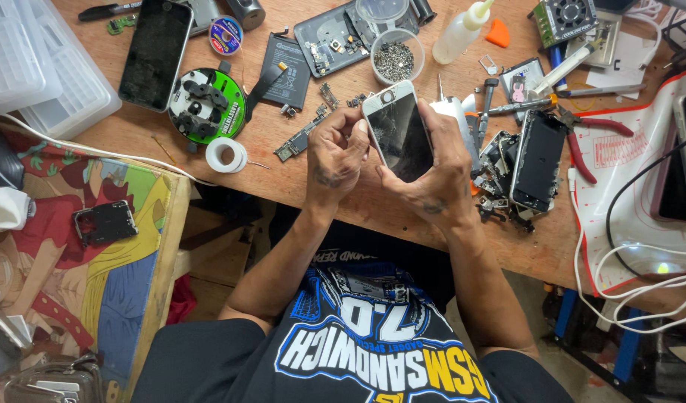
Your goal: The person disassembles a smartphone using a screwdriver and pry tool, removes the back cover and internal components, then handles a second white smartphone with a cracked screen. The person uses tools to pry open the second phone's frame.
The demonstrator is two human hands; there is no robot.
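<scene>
Held up over the near edge of the wooden bench [358, 198], just in front of the chest: a white phone [397, 127] with a dark glass face, tipped back a little, likely so the screen can be seen well; gripped on both sides, probably to keep it still.

Right hand [440, 175] wrapped round the right edge and the bottom, fingers curled shut behind, thumb lying on the low part of the glass; holding it tight. Left hand [335, 153] closed up against the left edge, fingers bent in, tips pressing the side of the frame; cannot tell if a small tool sits in there.

All around, lots of small bits, close by for easy reach: a round tub of tiny screws [393, 60] just behind the phone; a flat black battery [287, 71]; a green round holder [207, 104]; a roll of white tape [226, 155]; red-handled pliers [589, 145]; a second open phone [538, 160] on a heap of parts at the right; a big dark phone [155, 52] lying flat far left.
</scene>
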